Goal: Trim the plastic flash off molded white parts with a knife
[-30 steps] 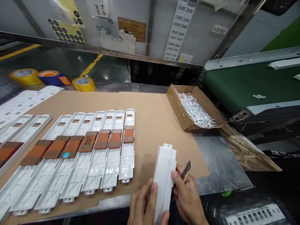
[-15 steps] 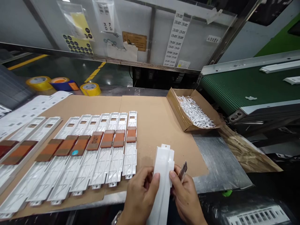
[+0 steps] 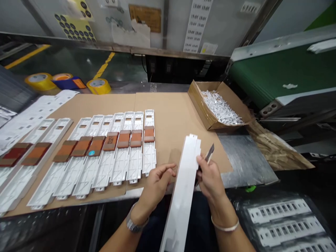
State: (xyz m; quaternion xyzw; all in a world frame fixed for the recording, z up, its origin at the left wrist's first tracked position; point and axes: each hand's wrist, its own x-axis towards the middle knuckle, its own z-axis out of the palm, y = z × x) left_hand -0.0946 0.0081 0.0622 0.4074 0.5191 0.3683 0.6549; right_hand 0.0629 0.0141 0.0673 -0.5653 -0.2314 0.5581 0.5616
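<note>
A long white plastic strip (image 3: pixel 183 175) stands tilted in front of me, its lower end running out of the picture at the bottom. My right hand (image 3: pixel 211 176) grips its right edge near the top. The same hand also holds a utility knife (image 3: pixel 210 153), blade pointing up; its handle is mostly hidden by my fingers. To the left of the strip is my left hand (image 3: pixel 158 183), with fingers loosely bent and thumb and index tips close together. It appears apart from the strip, and I see nothing in it.
Several white plastic strips (image 3: pixel 119 161) with brown blocks (image 3: pixel 124 139) across them lie at left on cardboard (image 3: pixel 170 115). A carton (image 3: pixel 201 108) of small white pieces stands behind right, beside a green conveyor (image 3: pixel 265 80). Tape rolls (image 3: pixel 98 86) sit at the back left.
My left hand has come off the strip and moved left. The strip now shows more of its length and leans right in my right hand. The view has tilted down.
</note>
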